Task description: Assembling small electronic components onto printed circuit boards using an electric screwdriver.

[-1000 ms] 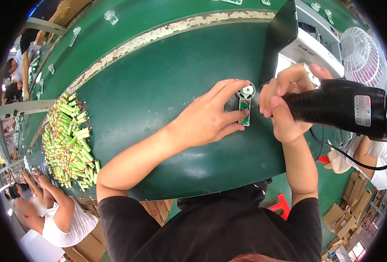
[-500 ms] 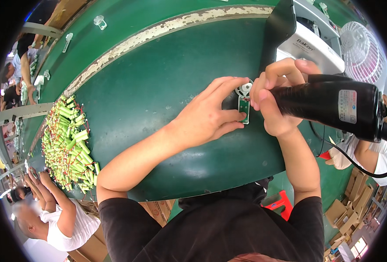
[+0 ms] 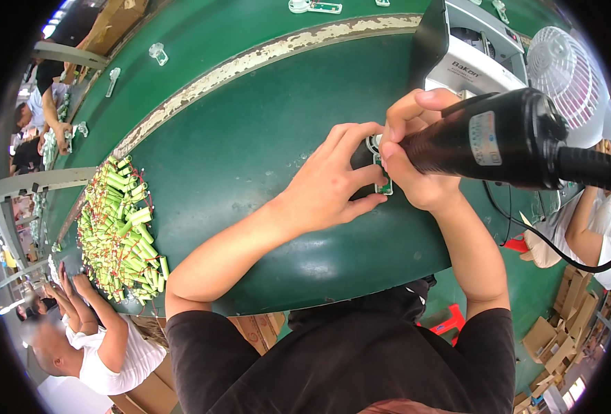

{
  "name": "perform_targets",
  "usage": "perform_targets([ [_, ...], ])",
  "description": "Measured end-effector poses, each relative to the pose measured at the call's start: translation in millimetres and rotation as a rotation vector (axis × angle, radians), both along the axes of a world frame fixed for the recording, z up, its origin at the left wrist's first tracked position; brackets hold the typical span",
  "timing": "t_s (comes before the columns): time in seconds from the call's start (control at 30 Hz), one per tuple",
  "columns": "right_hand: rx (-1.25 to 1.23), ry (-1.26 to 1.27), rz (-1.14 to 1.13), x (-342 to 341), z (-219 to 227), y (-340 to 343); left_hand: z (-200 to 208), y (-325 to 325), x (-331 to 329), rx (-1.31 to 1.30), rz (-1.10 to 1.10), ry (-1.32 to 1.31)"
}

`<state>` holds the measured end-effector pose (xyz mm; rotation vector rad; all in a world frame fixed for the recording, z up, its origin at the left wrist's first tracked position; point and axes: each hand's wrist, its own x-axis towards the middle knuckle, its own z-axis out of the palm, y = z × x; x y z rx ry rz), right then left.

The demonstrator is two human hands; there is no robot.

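On the green table [image 3: 250,172] lies a small green circuit board [image 3: 385,185] with a white round part at its far end. My left hand [image 3: 329,183] pinches the board from the left and holds it flat on the table. My right hand [image 3: 419,165] grips a black electric screwdriver [image 3: 498,141], whose tip points down at the board and is hidden behind my fingers. A black cable [image 3: 560,252] runs from the tool's end off to the right.
A heap of green cylindrical battery cells [image 3: 119,231] with red wires lies at the table's left end. A black-and-white box unit [image 3: 467,52] and a white fan [image 3: 567,65] stand at the back right. Other people work at the left and right edges.
My right hand has brought the screwdriver closer over the board, and my left hand has kept its hold on the board.
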<state>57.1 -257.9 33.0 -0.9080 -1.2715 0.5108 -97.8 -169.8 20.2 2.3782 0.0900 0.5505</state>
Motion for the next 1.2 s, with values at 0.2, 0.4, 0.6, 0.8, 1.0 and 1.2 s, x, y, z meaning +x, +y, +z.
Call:
perform_targets([
  [0.2, -0.058, 0.036, 0.154, 11, 0, 7, 0, -4, -1, 0.022, 0.013, 0.004],
  [0.4, -0.018, 0.065, 0.157, 9, -4, 4, 2, -4, -3, 0.057, 0.034, -0.01],
  [0.6, 0.149, 0.077, -0.013, 7, 1, -3, 11, -2, -3, 0.103, 0.149, 0.026],
  [0.8, 0.1, 0.344, 0.082, 4, 5, -3, 4, 122, 6, 0.483, 0.663, 0.025],
  [1.0, -0.058, 0.252, 0.061, 7, 13, -8, -3, 179, 65, 0.346, 0.873, 0.192],
  [1.2, 0.019, 0.278, 0.039, 8, 24, -9, -28, 211, 89, 0.291, 1.009, 0.277],
])
